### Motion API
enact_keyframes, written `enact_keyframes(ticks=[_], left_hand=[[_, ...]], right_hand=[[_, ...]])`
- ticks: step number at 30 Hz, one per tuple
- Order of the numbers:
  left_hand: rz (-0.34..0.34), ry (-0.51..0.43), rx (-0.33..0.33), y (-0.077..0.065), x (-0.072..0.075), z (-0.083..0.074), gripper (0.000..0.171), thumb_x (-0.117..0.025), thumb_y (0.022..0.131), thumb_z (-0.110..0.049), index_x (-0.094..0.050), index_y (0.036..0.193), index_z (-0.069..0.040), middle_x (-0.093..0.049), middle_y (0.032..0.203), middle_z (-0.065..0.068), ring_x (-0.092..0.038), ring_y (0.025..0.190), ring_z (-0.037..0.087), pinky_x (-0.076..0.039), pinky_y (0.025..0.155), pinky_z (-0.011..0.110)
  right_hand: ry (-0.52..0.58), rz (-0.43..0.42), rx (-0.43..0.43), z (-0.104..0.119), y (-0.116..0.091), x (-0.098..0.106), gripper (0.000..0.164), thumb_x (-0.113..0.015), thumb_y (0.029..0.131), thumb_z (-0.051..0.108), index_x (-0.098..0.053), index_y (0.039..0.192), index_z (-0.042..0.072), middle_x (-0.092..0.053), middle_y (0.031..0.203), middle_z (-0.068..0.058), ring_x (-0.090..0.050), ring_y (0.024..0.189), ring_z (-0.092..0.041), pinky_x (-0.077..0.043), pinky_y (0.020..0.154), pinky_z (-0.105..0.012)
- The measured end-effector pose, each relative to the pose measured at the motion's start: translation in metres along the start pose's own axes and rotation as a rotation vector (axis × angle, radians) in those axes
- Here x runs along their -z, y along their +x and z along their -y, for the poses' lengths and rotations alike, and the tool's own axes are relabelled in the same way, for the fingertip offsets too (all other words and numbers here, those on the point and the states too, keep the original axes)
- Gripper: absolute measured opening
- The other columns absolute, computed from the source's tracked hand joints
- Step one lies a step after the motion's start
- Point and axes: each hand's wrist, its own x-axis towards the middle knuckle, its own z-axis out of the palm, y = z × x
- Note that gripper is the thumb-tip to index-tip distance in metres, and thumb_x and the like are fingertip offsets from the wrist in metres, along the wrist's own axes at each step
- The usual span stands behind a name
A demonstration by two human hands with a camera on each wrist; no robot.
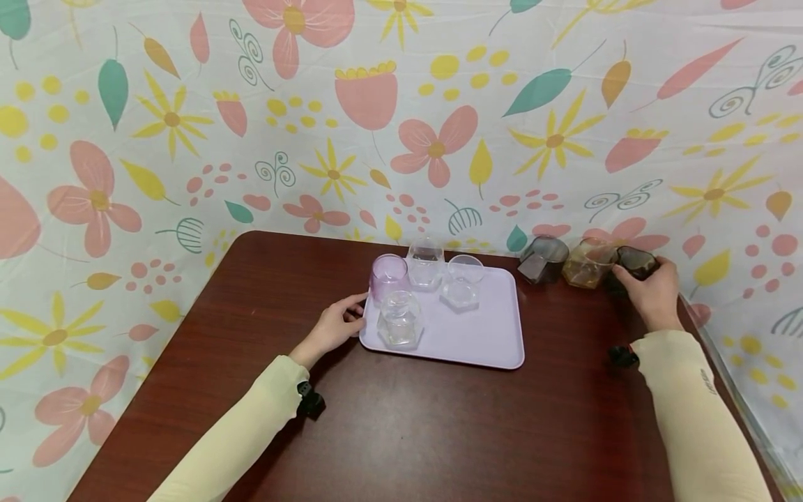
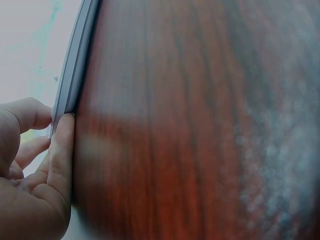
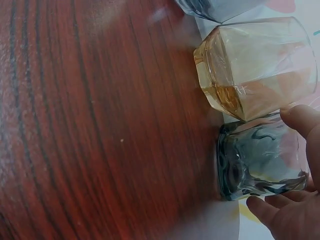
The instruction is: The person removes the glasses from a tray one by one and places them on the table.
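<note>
My left hand (image 1: 331, 326) pinches the left rim of a pale lilac tray (image 1: 483, 338); the left wrist view shows fingers at both sides of the tray's edge. Near that hand on the tray stand a purple glass (image 1: 389, 273) and a clear hexagonal-based glass (image 1: 400, 322). Two more clear glasses, one at the back (image 1: 426, 266) and one in the middle (image 1: 462, 287), stand on it too. At the far right, my right hand (image 1: 654, 291) grips a dark grey-blue glass (image 3: 265, 160) around its upper part. An amber glass (image 3: 265, 65) stands right beside it.
A smoky grey glass (image 1: 543, 261) stands left of the amber one, close to the tray's right back corner. Behind the dark wooden table (image 1: 401, 425) hangs a flower-patterned cloth (image 1: 376, 153), near the back glasses. The table's right edge lies close to my right arm.
</note>
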Motion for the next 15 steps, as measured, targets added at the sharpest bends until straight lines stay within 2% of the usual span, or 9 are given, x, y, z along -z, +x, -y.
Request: enact_keyframes(ticks=[9,15], left_hand=[[0.005,0.0,0.01,-0.003,0.001,-0.003,0.057,-0.065,0.091,0.001,-0.058,0.147,-0.004,-0.066,0.108,0.017,-0.062,0.082,0.017,-0.062,0.07,0.029],[0.009,-0.008,0.004,-0.002,0.002,-0.004,0.056,-0.065,0.092,0.002,-0.057,0.147,-0.002,-0.065,0.108,0.018,-0.062,0.082,0.019,-0.062,0.07,0.031]], right_hand=[[-0.004,0.035,-0.02,0.003,-0.003,0.002,0.098,-0.058,0.101,0.044,-0.003,0.16,-0.012,-0.017,0.158,-0.044,-0.023,0.146,-0.06,-0.024,0.119,-0.068],[-0.011,0.028,-0.03,0.011,-0.014,0.007,0.094,-0.054,0.103,0.04,-0.001,0.16,-0.011,-0.014,0.159,-0.045,-0.022,0.146,-0.061,-0.024,0.118,-0.07]])
